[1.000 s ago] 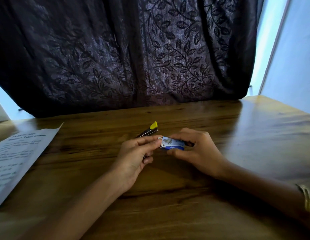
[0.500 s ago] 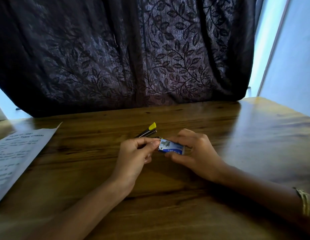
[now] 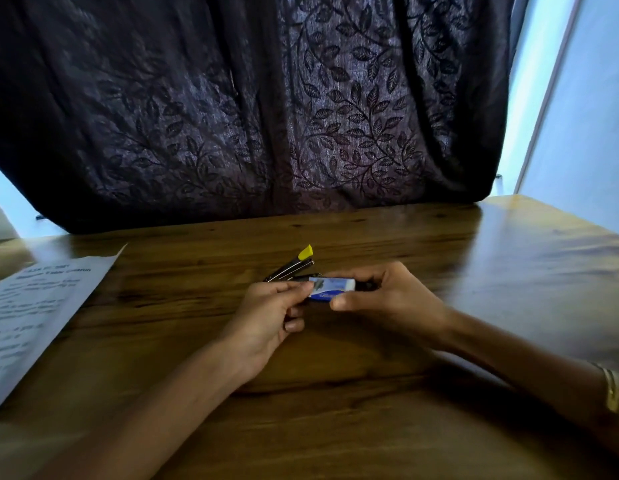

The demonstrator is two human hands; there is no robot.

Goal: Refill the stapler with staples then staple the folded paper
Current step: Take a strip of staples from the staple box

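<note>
Holding the little blue and white staple box [image 3: 330,289] with both hands, the person is working on it just above the desk [image 3: 439,258]. The right hand [image 3: 391,299] is gripping the box, with its thumb under the near edge and its curled fingers over the top. The left hand [image 3: 270,313] is pinching the box's left end with thumb and finger, and its other fingers are curled in.

A second ago the left fingers were pinching that same end. Now the box is sitting a bit flatter and looks a bit longer, and the left hand is a little lower. I think the box is being slid open, but the end is too small and blurry to be sure. No staples are showing yet.

The stapler [image 3: 294,266] is lying on the desk just behind the hands, with its yellow tip [image 3: 305,252] tilted up and its top arm lifted. It looks ready to take staples. It is not moving from where it was.

So the filling step is only starting. Next, I think a strip of staples needs to come out of the box and go into the stapler.

The paper [image 3: 38,313] is lying far to the left on the desk, and nobody is touching it. Behind the desk a dark curtain [image 3: 249,105] with leaves is hanging.
</note>
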